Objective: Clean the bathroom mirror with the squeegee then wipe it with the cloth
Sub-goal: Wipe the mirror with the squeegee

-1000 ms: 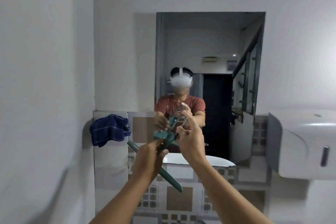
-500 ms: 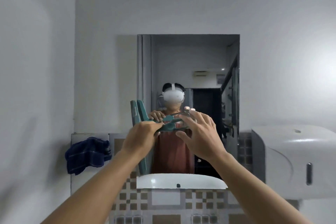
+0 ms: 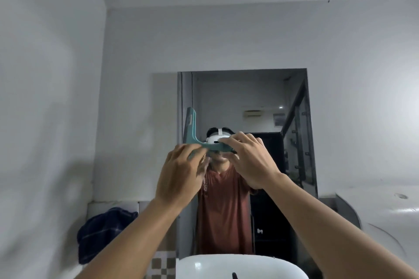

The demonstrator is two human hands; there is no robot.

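Nearest, bottom centre of frame: glossy white rounded ceramic basin (image 3: 226, 266), rim curving just under the mirror's lower edge. Both bare forearms rise from the bottom corners and converge at mid-frame.

Left hand (image 3: 181, 176): fingers curled around the teal plastic squeegee (image 3: 205, 142) near where handle meets blade. Right hand (image 3: 251, 161): fingers bent over the handle's other end, pinching it from above. Both hands clamped on the tool, close together, a short stretch of handle showing between them.

Squeegee is T-shaped, smooth matte plastic. Handle runs roughly level across centre frame; blade bar stands upright at the left end, lined up with the mirror's left edge. Blade contact with the glass: can't tell from here.

Lower left, on a tiled ledge: crumpled dark blue checked cloth (image 3: 104, 231), soft folds, well apart from both hands.

Right edge: smooth white plastic wall dispenser (image 3: 385, 215), curved front, near the mirror's lower right corner.

Far: frameless rectangular wall mirror (image 3: 249, 102), hard straight edges, flush on a plain matte grey-white wall. Bare wall above it and to both sides. Side wall closes in at frame left, corner line running up to the ceiling. Brown and white checked tiles (image 3: 162, 265) below the mirror's lower left.
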